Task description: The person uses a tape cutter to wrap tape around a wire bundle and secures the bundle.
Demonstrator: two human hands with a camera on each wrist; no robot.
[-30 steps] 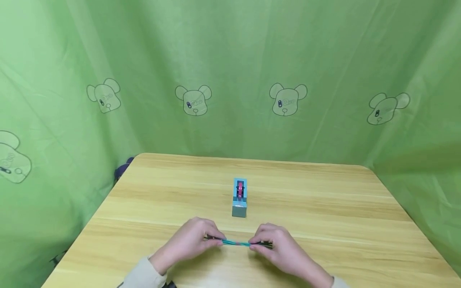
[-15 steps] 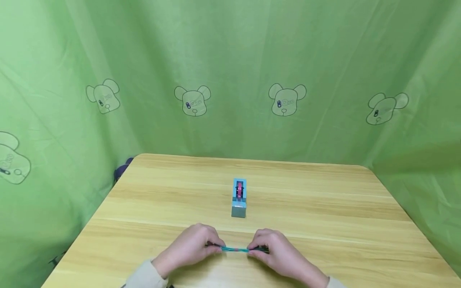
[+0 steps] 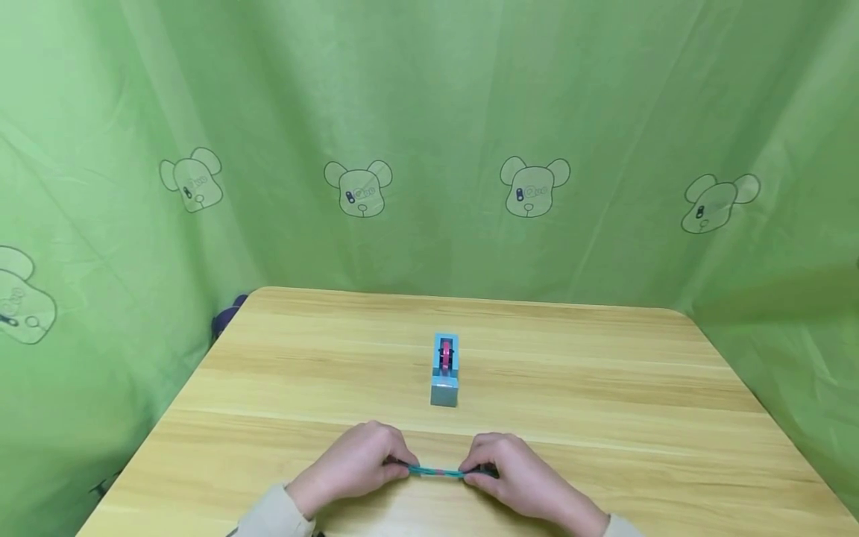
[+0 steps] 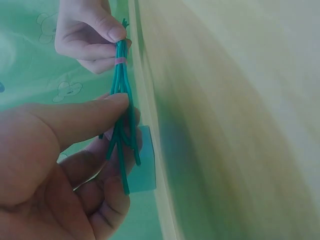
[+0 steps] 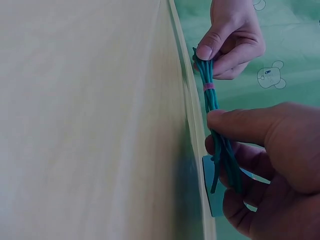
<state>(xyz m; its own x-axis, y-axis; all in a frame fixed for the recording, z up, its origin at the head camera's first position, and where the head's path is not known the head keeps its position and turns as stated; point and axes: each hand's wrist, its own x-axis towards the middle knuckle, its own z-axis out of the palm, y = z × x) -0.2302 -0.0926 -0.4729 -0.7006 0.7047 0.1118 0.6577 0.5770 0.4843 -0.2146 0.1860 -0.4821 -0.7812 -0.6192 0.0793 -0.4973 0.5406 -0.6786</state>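
Observation:
A bundle of thin green cord-like strands [image 3: 451, 473] stretches sideways between my hands, low over the table in the head view. Round its middle runs a narrow pink tape band [image 4: 120, 61]. My left hand [image 3: 361, 460] pinches the left part between thumb and fingers; in the left wrist view, loose strand ends fan out past the thumb. On the other side of the band, my right hand [image 3: 510, 475] pinches the bundle likewise, and strand ends [image 5: 233, 176] hang out beyond its thumb.
A blue tape dispenser [image 3: 444, 394] with a pink tape roll [image 3: 446, 356] stands on the wooden table [image 3: 604, 373], just beyond my hands. Green curtains [image 3: 429, 89] with bear-head drawings enclose the back and sides. Something purple [image 3: 224, 317] shows past the table's left edge.
Both hands, still pinching the bundle, have moved a little toward me. The dispenser stays in place.

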